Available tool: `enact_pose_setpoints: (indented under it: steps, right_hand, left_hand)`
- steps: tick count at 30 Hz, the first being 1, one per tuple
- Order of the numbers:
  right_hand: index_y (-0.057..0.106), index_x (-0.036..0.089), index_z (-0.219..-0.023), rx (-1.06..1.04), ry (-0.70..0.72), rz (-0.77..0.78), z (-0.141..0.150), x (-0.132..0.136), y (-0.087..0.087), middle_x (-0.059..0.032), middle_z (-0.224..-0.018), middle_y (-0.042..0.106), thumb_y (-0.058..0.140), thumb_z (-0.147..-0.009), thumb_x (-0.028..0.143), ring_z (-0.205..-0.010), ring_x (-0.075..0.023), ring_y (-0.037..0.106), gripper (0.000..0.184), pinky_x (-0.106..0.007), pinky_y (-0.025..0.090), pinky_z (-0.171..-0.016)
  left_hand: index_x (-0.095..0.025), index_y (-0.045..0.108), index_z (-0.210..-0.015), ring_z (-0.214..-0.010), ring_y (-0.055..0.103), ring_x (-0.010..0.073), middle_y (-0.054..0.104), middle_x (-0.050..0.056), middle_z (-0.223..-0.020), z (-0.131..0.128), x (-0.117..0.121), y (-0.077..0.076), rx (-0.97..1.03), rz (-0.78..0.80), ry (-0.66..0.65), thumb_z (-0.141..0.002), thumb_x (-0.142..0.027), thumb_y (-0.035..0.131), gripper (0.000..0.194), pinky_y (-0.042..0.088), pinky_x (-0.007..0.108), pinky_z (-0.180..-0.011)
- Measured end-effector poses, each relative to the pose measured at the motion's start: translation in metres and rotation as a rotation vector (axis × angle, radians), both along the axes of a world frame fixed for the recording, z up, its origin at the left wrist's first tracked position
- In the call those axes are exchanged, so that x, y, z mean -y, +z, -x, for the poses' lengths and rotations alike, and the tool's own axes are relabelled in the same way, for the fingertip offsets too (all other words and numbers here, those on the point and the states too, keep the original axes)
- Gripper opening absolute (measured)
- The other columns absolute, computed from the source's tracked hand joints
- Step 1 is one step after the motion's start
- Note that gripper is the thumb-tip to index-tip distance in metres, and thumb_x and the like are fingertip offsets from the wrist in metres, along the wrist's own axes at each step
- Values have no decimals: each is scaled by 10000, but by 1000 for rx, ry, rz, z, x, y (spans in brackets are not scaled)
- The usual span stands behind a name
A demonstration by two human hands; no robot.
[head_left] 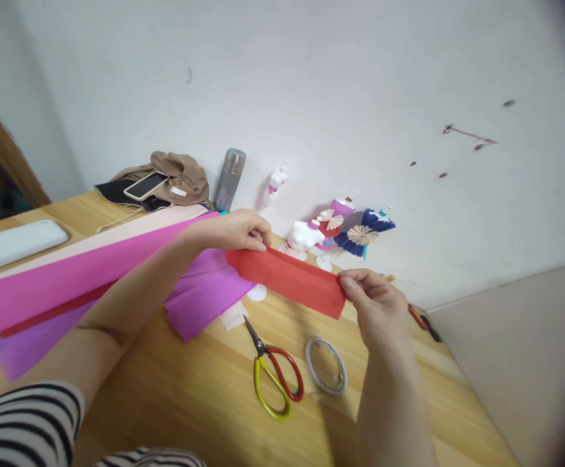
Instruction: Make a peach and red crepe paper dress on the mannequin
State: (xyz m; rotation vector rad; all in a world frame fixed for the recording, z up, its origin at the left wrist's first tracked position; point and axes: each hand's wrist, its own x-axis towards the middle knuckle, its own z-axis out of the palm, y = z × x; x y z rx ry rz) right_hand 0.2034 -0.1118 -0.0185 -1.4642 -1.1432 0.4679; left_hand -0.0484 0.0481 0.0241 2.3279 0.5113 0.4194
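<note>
We hold a red paper strip [289, 279] stretched between our hands near the middle of the frame, lifted clear above the table [204, 389]. Our left hand [240, 232] pinches its upper-left end between thumb and fingers; our right hand [374, 305] pinches the lower-right end the same way. The strip looks folded along its length, so we judge that steady, even tension at both ends and edges kept lined up will give a clean crease; too hard a pull could tear such thin paper.

Below the strip lie scissors [275, 370] with red and yellow handles and, just beside them, a roll of clear tape [325, 366]. Pink and purple paper sheets [92, 275] run off the left edge of the frame, so we cannot see their full length. The small figures with paper fans [340, 230] by the wall are hard to make out, and our left forearm hides part of the purple sheet.
</note>
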Motion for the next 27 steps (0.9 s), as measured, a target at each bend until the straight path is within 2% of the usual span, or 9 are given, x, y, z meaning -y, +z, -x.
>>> enact_pose_setpoints:
  steps: [6, 13, 18, 23, 25, 27]
  right_hand:
    - [741, 232, -883, -35, -39, 39, 1, 0, 0, -5, -662, 704, 784, -661, 374, -561, -145, 605, 267, -279, 501, -559]
    - [676, 219, -720, 152, -15, 132, 4, -1, 2, -2, -578, 667, 735, -701, 445, -520, -158, 615, 234, -272, 477, -509]
    - [698, 211, -865, 113, 26, 69, 6, 2, 4, 4, -627, 664, 752, -707, 451, -535, -151, 602, 293, -281, 491, -525]
    - [687, 224, -1144, 118, 140, 40, 9, 9, 10, 32, -634, 605, 762, -764, 410, -541, -141, 583, 430, -270, 485, -505]
    - [616, 252, -1305, 95, 269, 28, 7, 13, 11, 15, -701, 644, 760, -779, 429, -570, -165, 630, 573, -300, 531, -532]
    - [515, 297, -1427, 95, 444, 18, 4, 18, 11, -22, -842, 710, 769, -782, 416, -662, -198, 692, 704, -348, 588, -628]
  left_hand:
    - [-109, 742, -919, -721, 630, 119, 721, 37, -790, 1, -2, -3, 2, 18, -37, -775, -179, 601, 214, 432, 193, -640]
    - [-119, 701, -736, -614, 545, 91, 641, -8, -642, 0, -4, -4, -47, -56, 7, -742, -216, 638, 116, 369, 191, -576]
    - [-124, 651, -694, -596, 517, 100, 597, -11, -612, 0, -5, -4, -29, -30, 0, -728, -242, 626, 125, 363, 212, -574]
    - [-130, 617, -702, -644, 524, 112, 593, -4, -656, 1, -7, -3, 13, 85, 8, -723, -273, 613, 145, 375, 221, -606]
    - [-133, 609, -710, -627, 507, 105, 569, -15, -635, 2, -7, -3, 18, 149, 34, -722, -281, 622, 149, 364, 219, -596]
    - [-137, 606, -719, -589, 486, 97, 546, -28, -607, 3, -8, -3, 11, 222, 56, -718, -291, 639, 158, 348, 216, -570]
